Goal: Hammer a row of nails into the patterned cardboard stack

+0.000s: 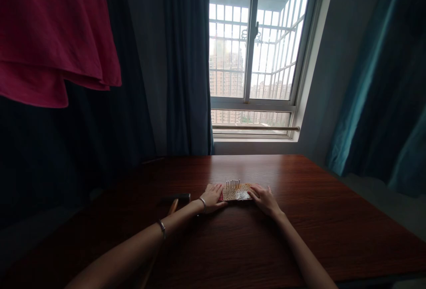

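Note:
A small speckled board (237,193), its face covered with dark dots or holes, lies on the table in front of me. Several nails (233,184) stand upright in a row along it. My left hand (213,197) grips the board's left end, fingers over the top and thumb along the near edge. At the other end, my right hand (263,198) holds on with its fingers bent over the corner. A hammer (173,206) with a dark head and wooden handle lies left of the board, partly hidden beneath my left forearm.
The brown wooden table (333,227) reaches back to the wall under a barred window (251,58). Blue curtains (188,67) hang behind it and at the right. A pink cloth (56,36) hangs at the upper left.

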Motion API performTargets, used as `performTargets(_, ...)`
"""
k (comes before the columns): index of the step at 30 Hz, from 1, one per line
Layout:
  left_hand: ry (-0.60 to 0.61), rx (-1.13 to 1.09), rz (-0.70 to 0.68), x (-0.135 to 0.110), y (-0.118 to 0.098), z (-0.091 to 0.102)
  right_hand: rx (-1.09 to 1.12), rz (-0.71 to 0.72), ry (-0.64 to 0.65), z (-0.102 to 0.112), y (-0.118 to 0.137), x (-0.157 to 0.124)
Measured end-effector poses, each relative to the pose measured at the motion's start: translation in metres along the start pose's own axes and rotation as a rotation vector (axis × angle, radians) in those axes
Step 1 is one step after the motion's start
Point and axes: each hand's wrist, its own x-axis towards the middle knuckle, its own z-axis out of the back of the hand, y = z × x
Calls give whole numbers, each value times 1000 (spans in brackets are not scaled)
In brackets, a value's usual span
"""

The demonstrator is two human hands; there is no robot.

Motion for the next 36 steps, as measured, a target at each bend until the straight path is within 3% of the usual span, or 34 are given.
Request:
performTargets(5,-1,-13,3,0,2,-4,76,-15,-173,-10,7,21)
performTargets(9,-5,-26,8,-1,2,-3,258,-80,-140,-25,9,41)
performTargets(15,0,-56,22,-2,1,-4,323,-105,-114,-39,7,52)
performTargets(36,-7,-58,38,-3,0,-7,281,-121,-55,-51,14,56)
